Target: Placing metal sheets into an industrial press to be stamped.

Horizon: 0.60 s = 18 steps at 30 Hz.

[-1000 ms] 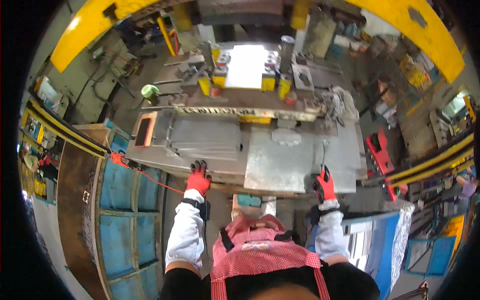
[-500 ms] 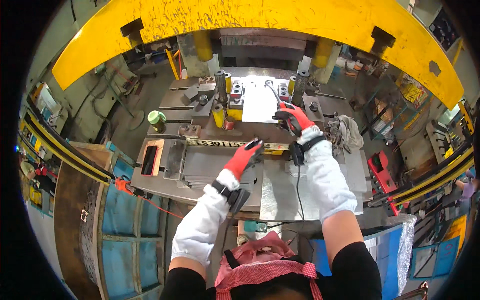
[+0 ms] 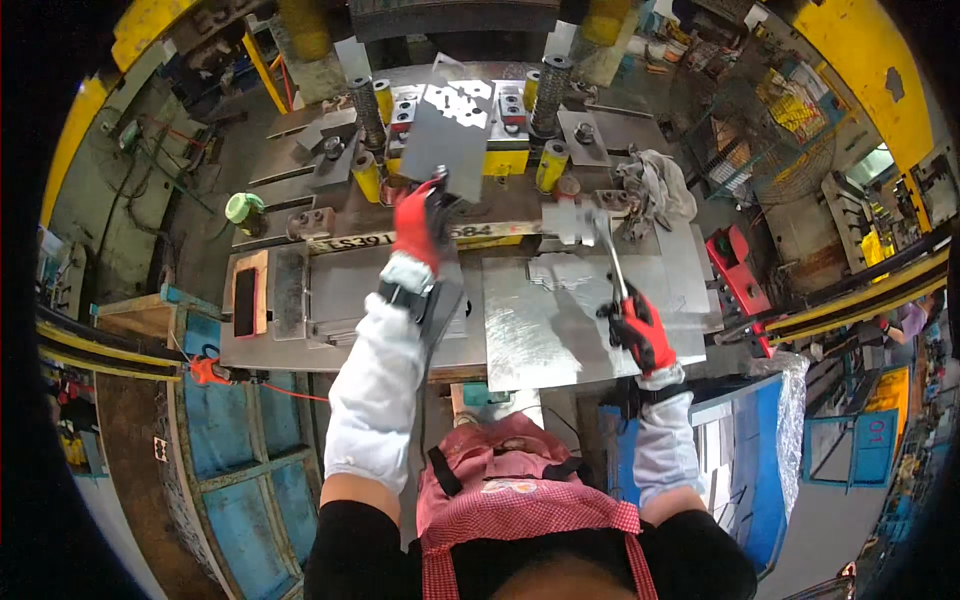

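Note:
My left hand (image 3: pixel 422 225), in a red and black glove, is closed at the near edge of a flat metal sheet (image 3: pixel 432 145). The sheet tilts up over the die; bright patches and dark spots mark its far part. A red and black glove also covers my right hand (image 3: pixel 640 332), which grips a long-handled metal pick-up tool (image 3: pixel 614 262). At the tool's far end is a small pale metal piece (image 3: pixel 568 222), blurred; whether it is attached cannot be made out. Below lies a small stack of cut metal pieces (image 3: pixel 560 270) on a large metal sheet (image 3: pixel 520 335).
Dark guide posts (image 3: pixel 549 95) and yellow cylinders (image 3: pixel 366 178) flank the die. Stacked sheets (image 3: pixel 350 285) lie left of centre, beside a dark phone-like slab (image 3: pixel 246 302). A green-lidded bottle (image 3: pixel 245 212), a grey rag (image 3: pixel 658 190) and a red tray (image 3: pixel 735 265) stand around.
My left hand has moved forward to the metal sheet, which now tilts up. The right hand has drawn back from the die with the tool. The view has shifted, and the yellow beam no longer spans its top.

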Available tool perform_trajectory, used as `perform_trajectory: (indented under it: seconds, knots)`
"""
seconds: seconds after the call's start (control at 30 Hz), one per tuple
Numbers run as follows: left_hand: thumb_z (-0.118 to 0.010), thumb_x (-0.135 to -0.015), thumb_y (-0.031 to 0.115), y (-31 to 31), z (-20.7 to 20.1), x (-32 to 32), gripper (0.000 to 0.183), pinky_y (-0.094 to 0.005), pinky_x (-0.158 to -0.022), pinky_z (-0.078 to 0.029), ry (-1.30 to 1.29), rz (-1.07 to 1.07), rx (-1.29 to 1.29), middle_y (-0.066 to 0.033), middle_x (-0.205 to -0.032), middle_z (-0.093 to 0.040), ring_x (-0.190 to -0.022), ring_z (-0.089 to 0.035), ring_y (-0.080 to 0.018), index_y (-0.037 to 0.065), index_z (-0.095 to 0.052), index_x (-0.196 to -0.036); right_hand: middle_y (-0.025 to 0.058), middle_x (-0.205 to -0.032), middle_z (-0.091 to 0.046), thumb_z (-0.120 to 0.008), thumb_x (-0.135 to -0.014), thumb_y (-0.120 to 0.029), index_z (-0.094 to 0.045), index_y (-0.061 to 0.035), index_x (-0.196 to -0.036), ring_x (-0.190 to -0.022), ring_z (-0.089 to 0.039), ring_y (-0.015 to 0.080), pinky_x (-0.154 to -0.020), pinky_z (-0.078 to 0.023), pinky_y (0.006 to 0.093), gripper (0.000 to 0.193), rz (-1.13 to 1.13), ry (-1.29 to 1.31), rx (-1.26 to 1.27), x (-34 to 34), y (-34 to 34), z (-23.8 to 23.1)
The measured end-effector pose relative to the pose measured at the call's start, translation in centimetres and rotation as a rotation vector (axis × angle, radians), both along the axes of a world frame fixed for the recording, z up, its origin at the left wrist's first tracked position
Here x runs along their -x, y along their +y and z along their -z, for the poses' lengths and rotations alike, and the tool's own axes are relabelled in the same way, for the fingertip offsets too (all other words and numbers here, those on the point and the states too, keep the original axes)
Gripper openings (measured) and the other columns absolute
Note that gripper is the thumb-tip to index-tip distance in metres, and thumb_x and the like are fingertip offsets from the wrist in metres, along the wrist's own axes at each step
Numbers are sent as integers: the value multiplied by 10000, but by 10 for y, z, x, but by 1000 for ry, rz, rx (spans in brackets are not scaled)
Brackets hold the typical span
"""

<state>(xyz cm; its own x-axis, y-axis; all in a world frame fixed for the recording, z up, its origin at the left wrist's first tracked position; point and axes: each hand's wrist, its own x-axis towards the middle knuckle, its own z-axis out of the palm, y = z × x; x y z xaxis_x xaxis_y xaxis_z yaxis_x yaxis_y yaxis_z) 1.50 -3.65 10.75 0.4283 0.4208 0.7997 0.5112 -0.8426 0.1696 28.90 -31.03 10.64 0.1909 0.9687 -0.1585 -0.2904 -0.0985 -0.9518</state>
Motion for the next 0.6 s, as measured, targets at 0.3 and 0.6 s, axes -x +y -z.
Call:
perform_trajectory:
  seconds: [0.3,0.6]
  knots:
    - [-544,-785,69,-83,-96,85,144,-221,-553,-381,-584,-29,569,-13,-708,-548,-588,-467,-92,24,-596,-912,-15,-681,-548,-566,-788,-65,-487,-83,-1200,-518,-461,69,-469,-398,218,419,61,-365,217,-48,-14,150]
    - [-559,-693,140,-74,-107,99,235,-332,-772,-432,554,293,823,-119,-981,-571,-910,-518,-276,54,-622,-902,124,-890,-606,-652,-666,-92,-397,-24,-1277,-717,-587,204,-705,-458,294,666,-358,-756,-205,39,-19,-55]
